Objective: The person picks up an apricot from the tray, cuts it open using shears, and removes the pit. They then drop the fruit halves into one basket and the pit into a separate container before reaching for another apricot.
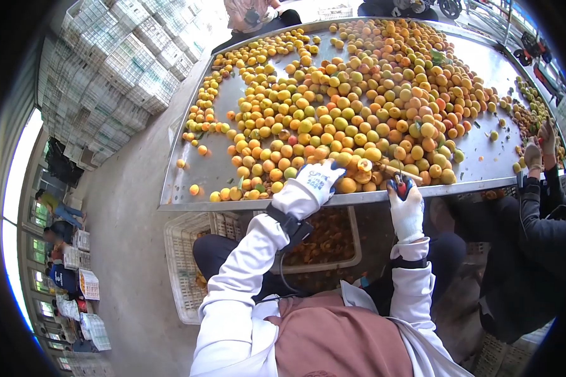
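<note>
My left hand (317,181), in a white glove with blue fingertips, lies palm down over the apricots at the table's near edge. Its fingers are spread, partly hidden among the fruit. Just right of them sits a cut apricot (364,164) with its inside showing. My right hand (407,212), gloved the same way, is closed around a small red-handled tool (400,184) whose tip points toward the fruit. Close beyond this hand, a thin light-coloured stick (401,171) rests across the apricots. The heap of yellow, orange and greenish apricots (339,113) spreads over the metal table (177,183).
Below the table edge, a white crate (185,276) stands by my left knee, beside a tub (357,235) of brownish pieces. A co-worker's hands (538,147) are at the right end; another person (251,16) sits opposite. Stacked crates (116,69) rise at left.
</note>
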The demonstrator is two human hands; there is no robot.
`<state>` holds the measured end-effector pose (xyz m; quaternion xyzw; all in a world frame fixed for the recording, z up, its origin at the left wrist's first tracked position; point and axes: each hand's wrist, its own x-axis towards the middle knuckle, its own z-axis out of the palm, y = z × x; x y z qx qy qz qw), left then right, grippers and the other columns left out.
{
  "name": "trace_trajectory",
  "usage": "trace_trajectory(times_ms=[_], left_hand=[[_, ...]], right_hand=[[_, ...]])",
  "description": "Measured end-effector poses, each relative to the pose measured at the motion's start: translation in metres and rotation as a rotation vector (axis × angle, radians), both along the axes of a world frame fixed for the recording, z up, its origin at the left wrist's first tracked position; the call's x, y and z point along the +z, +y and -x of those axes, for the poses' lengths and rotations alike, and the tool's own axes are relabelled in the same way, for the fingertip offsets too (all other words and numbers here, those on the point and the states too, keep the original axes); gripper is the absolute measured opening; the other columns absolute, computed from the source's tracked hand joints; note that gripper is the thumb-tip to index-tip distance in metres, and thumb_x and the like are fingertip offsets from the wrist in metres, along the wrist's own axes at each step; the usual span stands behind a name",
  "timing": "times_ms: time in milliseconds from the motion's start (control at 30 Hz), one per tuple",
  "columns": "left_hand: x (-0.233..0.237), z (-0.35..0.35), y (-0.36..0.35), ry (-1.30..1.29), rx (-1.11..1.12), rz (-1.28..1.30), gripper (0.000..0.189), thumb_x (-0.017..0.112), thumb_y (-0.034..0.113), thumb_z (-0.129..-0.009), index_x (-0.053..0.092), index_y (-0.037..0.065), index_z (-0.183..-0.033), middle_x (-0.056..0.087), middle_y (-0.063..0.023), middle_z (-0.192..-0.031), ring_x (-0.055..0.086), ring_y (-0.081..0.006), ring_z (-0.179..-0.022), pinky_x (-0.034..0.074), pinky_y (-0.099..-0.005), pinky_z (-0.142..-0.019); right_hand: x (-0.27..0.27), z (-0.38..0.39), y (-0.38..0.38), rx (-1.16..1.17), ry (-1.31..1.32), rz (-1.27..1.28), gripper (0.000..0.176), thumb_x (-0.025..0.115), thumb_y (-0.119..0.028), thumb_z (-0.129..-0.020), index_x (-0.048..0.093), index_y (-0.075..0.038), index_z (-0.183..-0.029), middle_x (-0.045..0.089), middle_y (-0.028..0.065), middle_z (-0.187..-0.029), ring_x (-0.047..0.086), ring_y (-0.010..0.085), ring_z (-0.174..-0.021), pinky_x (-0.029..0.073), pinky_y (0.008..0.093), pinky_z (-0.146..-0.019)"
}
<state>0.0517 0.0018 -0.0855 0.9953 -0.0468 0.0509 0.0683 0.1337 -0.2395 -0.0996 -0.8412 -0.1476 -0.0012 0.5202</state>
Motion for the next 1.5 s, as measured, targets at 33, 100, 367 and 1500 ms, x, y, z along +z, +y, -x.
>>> trace_trajectory(times_ms=[33, 100, 367, 1500], left_hand=[[0.001, -0.004, 0.001, 0.002, -0.001, -0.003, 0.042, 0.066, 0.02, -0.089, 0.059, 0.012, -0.129, 0.057, -0.0179, -0.131, 0.062, -0.0369, -0.11, 0.05, -0.0444, -0.095], [0.007, -0.012, 0.002, 0.147, 0.021, 0.019, 0.039, 0.064, 0.021, -0.089, 0.061, 0.011, -0.127, 0.059, -0.0169, -0.128, 0.062, -0.0373, -0.11, 0.05, -0.0434, -0.094], [-0.03, -0.018, 0.046, 0.031, 0.258, 0.501, 0.024, 0.067, 0.019, -0.092, 0.07, 0.01, -0.114, 0.072, -0.0101, -0.098, 0.069, -0.0258, -0.086, 0.055, -0.0353, -0.076], [0.016, -0.027, 0.014, 0.356, 0.313, 1.428, 0.037, 0.068, 0.024, -0.094, 0.063, 0.002, -0.123, 0.07, -0.0049, -0.096, 0.059, -0.0109, -0.063, 0.047, -0.0245, -0.055]], right_hand=[[0.003, 0.0, -0.002, -0.001, 0.026, 0.007, 0.03, 0.071, -0.022, -0.093, 0.063, 0.003, -0.107, 0.068, 0.0132, -0.083, 0.064, 0.0224, -0.074, 0.052, 0.0345, -0.072], [0.005, 0.0, -0.006, 0.004, 0.019, -0.028, 0.028, 0.071, -0.022, -0.092, 0.064, 0.002, -0.106, 0.069, 0.0143, -0.084, 0.067, 0.0257, -0.076, 0.053, 0.0353, -0.073], [0.009, 0.003, -0.01, 0.023, -0.005, -0.142, 0.028, 0.071, -0.016, -0.092, 0.063, 0.003, -0.111, 0.071, 0.0164, -0.087, 0.071, 0.0273, -0.079, 0.054, 0.0344, -0.075], [0.022, 0.013, -0.009, 0.105, 0.045, -0.299, 0.023, 0.069, -0.011, -0.093, 0.064, 0.005, -0.109, 0.071, 0.013, -0.085, 0.068, 0.0173, -0.078, 0.052, 0.0299, -0.074]])
